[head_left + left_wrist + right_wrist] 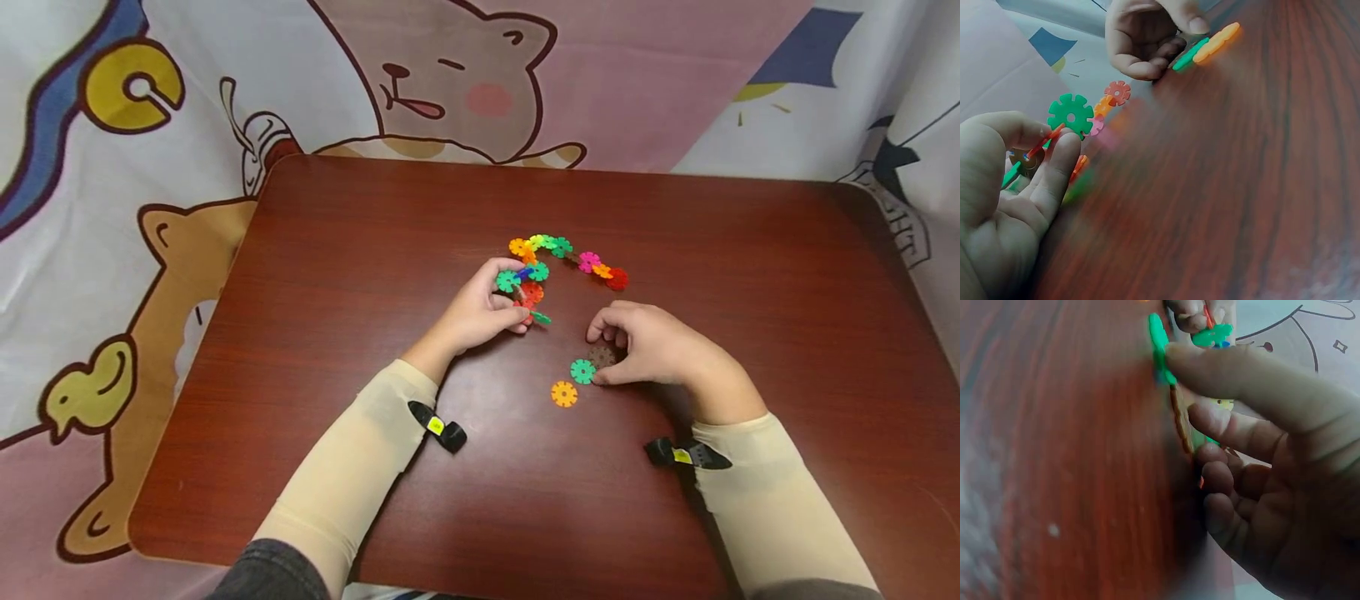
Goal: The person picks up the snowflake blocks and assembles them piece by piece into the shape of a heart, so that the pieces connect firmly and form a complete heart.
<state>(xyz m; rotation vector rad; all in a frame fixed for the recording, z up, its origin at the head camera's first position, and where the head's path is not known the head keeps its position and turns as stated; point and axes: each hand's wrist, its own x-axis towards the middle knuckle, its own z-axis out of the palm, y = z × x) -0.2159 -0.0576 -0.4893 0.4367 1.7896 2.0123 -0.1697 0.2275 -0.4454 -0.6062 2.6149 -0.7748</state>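
My left hand pinches a red notched disc between thumb and finger. It belongs to a curved chain of interlocking plastic discs in green, orange, yellow, pink, brown and red. A green disc sticks out from the pinched one. Over the table to the right, my right hand has its thumb at the edge of a loose green disc, its fingers bent loosely and apart from the thumb. Partly under that hand lies a brown disc. An orange disc lies nearer to me.
All of this is on a dark red-brown wooden table. The far end of the chain, a red disc, rests on the tabletop beyond my right hand. Cartoon-printed cloth hangs behind the table and along its sides.
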